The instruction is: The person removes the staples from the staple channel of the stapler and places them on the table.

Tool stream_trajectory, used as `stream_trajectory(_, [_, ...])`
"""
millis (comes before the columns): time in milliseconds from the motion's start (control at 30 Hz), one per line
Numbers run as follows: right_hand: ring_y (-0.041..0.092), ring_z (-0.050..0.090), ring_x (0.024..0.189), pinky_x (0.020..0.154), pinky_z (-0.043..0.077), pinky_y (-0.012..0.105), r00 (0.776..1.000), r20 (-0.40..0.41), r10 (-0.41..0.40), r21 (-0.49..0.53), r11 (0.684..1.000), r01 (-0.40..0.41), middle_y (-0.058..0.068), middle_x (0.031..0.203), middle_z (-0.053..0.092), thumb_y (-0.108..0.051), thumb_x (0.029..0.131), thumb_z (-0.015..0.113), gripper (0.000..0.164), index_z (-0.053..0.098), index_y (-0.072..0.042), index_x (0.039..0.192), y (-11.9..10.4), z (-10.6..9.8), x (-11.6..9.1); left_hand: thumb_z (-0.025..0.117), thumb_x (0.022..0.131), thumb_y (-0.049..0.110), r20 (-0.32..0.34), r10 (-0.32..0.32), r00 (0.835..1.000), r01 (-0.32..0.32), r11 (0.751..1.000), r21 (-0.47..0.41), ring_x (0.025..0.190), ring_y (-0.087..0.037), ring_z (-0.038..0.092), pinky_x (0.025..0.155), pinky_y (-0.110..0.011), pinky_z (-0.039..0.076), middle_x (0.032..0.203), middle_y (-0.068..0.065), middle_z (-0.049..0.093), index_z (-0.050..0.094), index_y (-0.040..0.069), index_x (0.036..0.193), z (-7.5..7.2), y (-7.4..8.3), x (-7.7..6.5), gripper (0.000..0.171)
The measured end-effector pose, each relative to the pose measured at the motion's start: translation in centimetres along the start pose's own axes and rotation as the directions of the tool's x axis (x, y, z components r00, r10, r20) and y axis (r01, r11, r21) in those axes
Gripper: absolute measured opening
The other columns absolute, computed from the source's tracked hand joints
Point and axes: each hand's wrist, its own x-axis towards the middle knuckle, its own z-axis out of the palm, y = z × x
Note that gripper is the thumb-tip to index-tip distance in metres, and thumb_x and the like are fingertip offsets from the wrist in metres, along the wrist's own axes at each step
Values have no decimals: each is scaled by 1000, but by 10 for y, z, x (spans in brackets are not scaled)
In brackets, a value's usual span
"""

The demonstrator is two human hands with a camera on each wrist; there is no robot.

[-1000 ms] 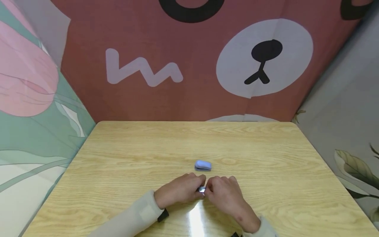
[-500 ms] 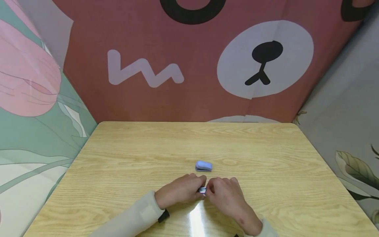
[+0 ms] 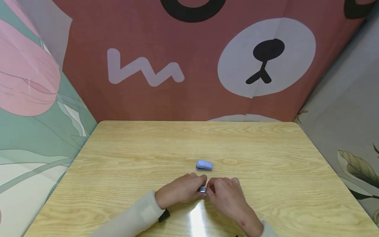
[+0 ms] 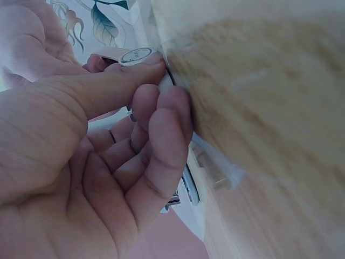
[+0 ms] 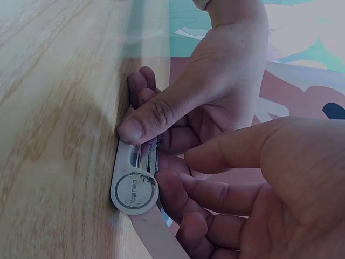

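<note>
My left hand (image 3: 184, 188) holds a pale stapler with a round hinge (image 5: 135, 191) low over the wooden table. In the right wrist view, the left thumb presses along its body beside the bare metal channel, with the fingers behind it. Only a shiny metal piece of this stapler (image 3: 202, 189) shows between the hands in the head view. The right hand (image 3: 227, 197) meets it from the right; its curled fingers lie against the stapler near the hinge, and their tips are partly hidden.
A small lavender stapler (image 3: 204, 165) lies on the table (image 3: 142, 148) just beyond the hands. Patterned cloth stands at the back (image 3: 195, 102) and along both sides. A black strap piece (image 3: 164, 215) shows below the left sleeve.
Both hands stay almost in place at the pale stapler. The metal piece between them catches the light slightly differently, and the whole head view shifts a little.
</note>
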Motion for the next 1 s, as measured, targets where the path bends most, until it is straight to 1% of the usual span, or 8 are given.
stream_trajectory(100, [0, 49, 63, 69, 36, 38, 1000, -3, 6, 5, 1000, -6, -22, 69, 61, -13, 87, 71, 13, 73, -24, 79, 0, 0, 0, 81, 91, 19, 0, 0, 1000, 0, 1000, -4, 56, 0, 44, 50, -16, 38, 68, 12, 50, 57, 13, 89, 0, 0, 0, 25])
stream_trajectory(300, [0, 53, 66, 70, 36, 39, 1000, -8, 6, 16, 1000, -6, -22, 73, 63, -13, 87, 71, 14, 72, -25, 79, 1, -1, -1, 79, 93, 17, -10, 18, 1000, -18, 1000, -12, 58, 0, 45, 51, -16, 38, 69, 13, 51, 57, 14, 89, 0, -1, 1, 22])
stream_trajectory(500, [1, 53, 66, 70, 36, 38, 1000, 7, 7, 27, 1000, -7, -19, 75, 64, -11, 88, 72, 14, 71, -23, 80, -1, 0, -2, 80, 92, 18, -3, 6, 1000, -6, 1000, -19, 57, 0, 45, 50, -17, 38, 68, 12, 51, 58, 14, 90, 0, -2, 0, 22])
stream_trajectory(667, [1, 50, 65, 70, 37, 38, 1000, -12, -13, 24, 1000, 13, -19, 73, 62, -11, 88, 74, 16, 70, -24, 79, 1, 1, -2, 80, 93, 17, 2, 6, 1000, -5, 1000, -28, 56, 0, 44, 50, -16, 38, 68, 13, 51, 58, 14, 90, 0, -2, -1, 22])
stream_trajectory(800, [-2, 48, 61, 71, 38, 36, 999, -43, -26, 15, 1000, 26, -22, 70, 62, -14, 85, 76, 16, 69, -25, 76, 2, 3, -1, 77, 95, 17, 1, 22, 1000, -22, 999, -36, 56, 0, 42, 50, -16, 35, 67, 12, 49, 57, 14, 90, 0, -2, -2, 21])
stream_trajectory(900, [-4, 47, 59, 70, 38, 34, 997, -68, -26, -7, 1000, 25, -23, 67, 60, -17, 83, 78, 17, 67, -26, 74, 2, 5, 1, 74, 97, 16, -4, 36, 999, -36, 998, -42, 56, 0, 40, 50, -16, 33, 66, 12, 47, 57, 13, 89, 0, -2, -2, 19])
stream_trajectory(1000, [-3, 46, 57, 69, 38, 34, 998, -63, -16, -8, 1000, 16, -24, 65, 58, -20, 83, 79, 18, 66, -27, 73, 3, 6, 4, 73, 98, 16, -9, 42, 999, -42, 998, -49, 56, 0, 41, 50, -16, 34, 66, 11, 46, 57, 14, 89, 0, -2, -1, 19])
